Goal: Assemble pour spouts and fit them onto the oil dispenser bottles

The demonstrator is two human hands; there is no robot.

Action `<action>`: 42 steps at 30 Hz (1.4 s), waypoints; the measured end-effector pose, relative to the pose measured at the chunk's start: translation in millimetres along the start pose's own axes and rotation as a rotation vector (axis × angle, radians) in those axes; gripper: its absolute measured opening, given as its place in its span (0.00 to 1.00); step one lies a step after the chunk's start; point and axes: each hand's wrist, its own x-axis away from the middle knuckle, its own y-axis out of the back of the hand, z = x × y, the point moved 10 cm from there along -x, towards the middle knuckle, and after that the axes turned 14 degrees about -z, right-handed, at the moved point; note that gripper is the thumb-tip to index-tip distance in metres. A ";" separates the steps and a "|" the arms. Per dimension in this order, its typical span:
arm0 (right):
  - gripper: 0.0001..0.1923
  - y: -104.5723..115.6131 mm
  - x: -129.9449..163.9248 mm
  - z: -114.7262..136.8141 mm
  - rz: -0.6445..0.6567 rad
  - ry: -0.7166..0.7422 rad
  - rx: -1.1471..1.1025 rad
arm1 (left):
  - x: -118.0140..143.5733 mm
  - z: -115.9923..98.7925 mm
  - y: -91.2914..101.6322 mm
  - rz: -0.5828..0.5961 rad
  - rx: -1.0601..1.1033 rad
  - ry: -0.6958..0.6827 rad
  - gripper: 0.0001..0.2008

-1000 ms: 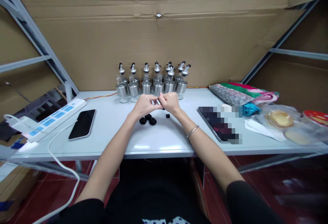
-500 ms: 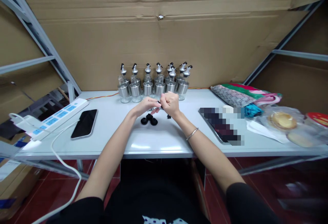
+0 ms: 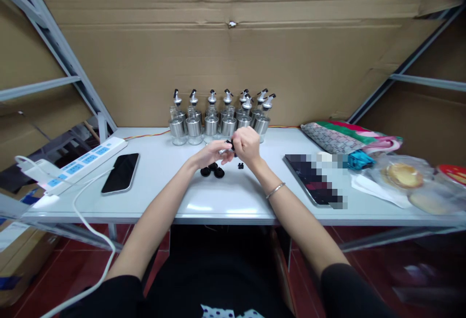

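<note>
White table [image 3: 233, 201], frame centre: left hand [image 3: 211, 153] and right hand [image 3: 247, 145] pinch one small black part [image 3: 229, 143] between fingertips, lifted for fitting beside loose black caps [image 3: 212, 170].

One head-worn view — looking forward and down, near the white table [image 3: 233, 201].

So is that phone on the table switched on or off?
Its screen is dark. The phone lies flat, face up, on the white table beside the power strip; whether it is powered off, I cannot tell.
</note>
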 end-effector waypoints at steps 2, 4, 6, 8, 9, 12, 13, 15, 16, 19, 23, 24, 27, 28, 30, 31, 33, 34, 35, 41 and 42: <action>0.30 -8.6 3.8 -24.4 0.087 -0.219 -0.021 | -2.6 -16.1 16.6 -0.203 -0.244 -0.215 0.12; 0.32 -17.3 11.8 -42.6 0.180 -0.402 -0.036 | 0.7 -29.9 25.6 -0.364 -0.523 -0.404 0.14; 0.33 -22.7 18.2 -50.7 0.249 -0.491 -0.006 | 4.0 -35.2 24.2 -0.416 -0.713 -0.519 0.15; 0.33 -26.2 21.8 -52.3 0.297 -0.513 0.047 | 6.1 -36.7 22.8 -0.438 -0.797 -0.575 0.14; 0.33 -28.2 23.6 -52.3 0.320 -0.520 0.070 | 7.2 -38.2 23.6 -0.463 -0.821 -0.595 0.14; 0.34 -35.4 29.0 -51.3 0.386 -0.543 0.100 | 9.9 -42.8 27.7 -0.542 -0.896 -0.628 0.14; 0.34 -36.6 29.7 -50.7 0.391 -0.548 0.098 | 9.9 -43.3 28.5 -0.555 -0.924 -0.628 0.14; 0.31 -36.6 28.9 -49.2 0.372 -0.549 0.090 | 8.4 -42.0 29.5 -0.560 -0.988 -0.611 0.14; 0.29 -35.9 28.2 -48.9 0.360 -0.549 0.095 | 7.2 -40.6 29.6 -0.554 -1.020 -0.597 0.14; 0.24 -35.1 29.4 -50.5 0.360 -0.576 0.123 | 4.4 -36.5 27.6 -0.518 -1.088 -0.568 0.12; 0.22 -38.6 32.1 -48.8 0.403 -0.595 0.096 | 6.2 -39.2 24.3 -0.520 -1.114 -0.615 0.11; 0.22 -39.4 31.6 -46.9 0.410 -0.584 0.082 | 6.1 -39.2 24.5 -0.525 -1.124 -0.617 0.11; 0.25 -38.1 27.9 -42.9 0.398 -0.561 0.056 | 2.5 -34.3 27.5 -0.530 -1.167 -0.562 0.11; 0.25 -36.6 26.2 -42.9 0.384 -0.563 0.053 | 1.1 -32.6 28.1 -0.524 -1.180 -0.541 0.11; 0.25 -33.4 23.4 -45.0 0.355 -0.571 0.050 | -0.6 -31.2 26.8 -0.497 -1.186 -0.520 0.11; 0.25 -32.5 22.6 -46.9 0.348 -0.574 0.045 | -1.0 -30.9 24.9 -0.472 -1.174 -0.513 0.11; 0.24 -34.6 24.1 -51.9 0.370 -0.592 0.002 | -2.0 -28.6 21.4 -0.408 -1.113 -0.465 0.12; 0.24 -38.1 27.1 -54.4 0.405 -0.613 -0.047 | -2.6 -25.8 19.7 -0.366 -1.065 -0.421 0.13; 0.24 -42.4 31.0 -56.3 0.449 -0.643 -0.111 | -2.9 -22.7 17.9 -0.323 -1.005 -0.372 0.14; 0.25 -51.9 39.9 -57.4 0.506 -0.804 -0.395 | 0.0 -20.3 10.4 -0.206 -0.621 -0.239 0.18; 0.25 -51.4 38.7 -56.9 0.486 -0.815 -0.410 | -0.1 -20.6 9.7 -0.197 -0.560 -0.230 0.18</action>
